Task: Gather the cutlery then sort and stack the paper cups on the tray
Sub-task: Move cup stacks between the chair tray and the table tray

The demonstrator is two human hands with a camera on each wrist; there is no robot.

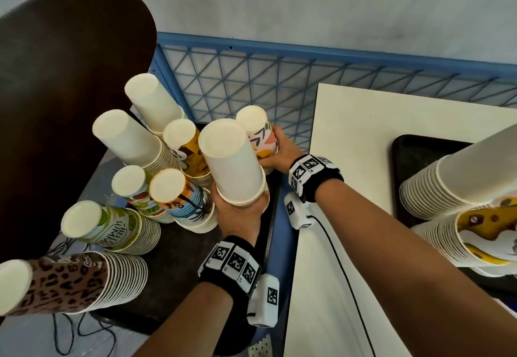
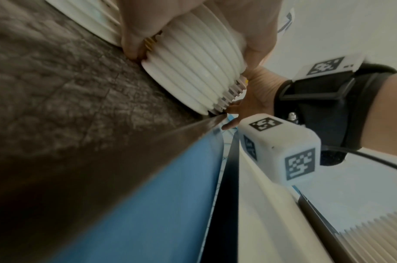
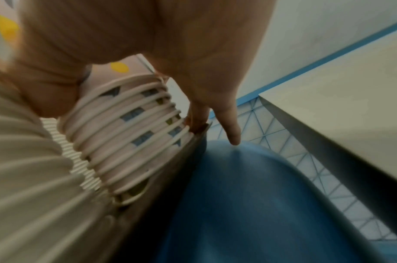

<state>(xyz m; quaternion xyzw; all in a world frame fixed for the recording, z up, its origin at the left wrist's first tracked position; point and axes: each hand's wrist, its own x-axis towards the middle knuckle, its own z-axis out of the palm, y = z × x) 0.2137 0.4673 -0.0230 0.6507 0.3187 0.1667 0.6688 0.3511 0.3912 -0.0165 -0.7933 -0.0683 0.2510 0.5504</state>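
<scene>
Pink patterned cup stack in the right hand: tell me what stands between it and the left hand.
The plain white stack does. The left hand grips it at the base, and it stands directly in front of the pink stack, which the right hand holds on the dark tray. The two stacks are close together or touching.

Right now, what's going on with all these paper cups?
A person is sorting stacks of upside-down paper cups on a dark tray. Their left hand grips the base of a plain white stack, and their right hand holds a pink patterned stack just behind it. Both stacks sit at the tray's right edge. Several other stacks, plain and printed, already stand on the tray. More stacks lie on a second tray to the right.
</scene>
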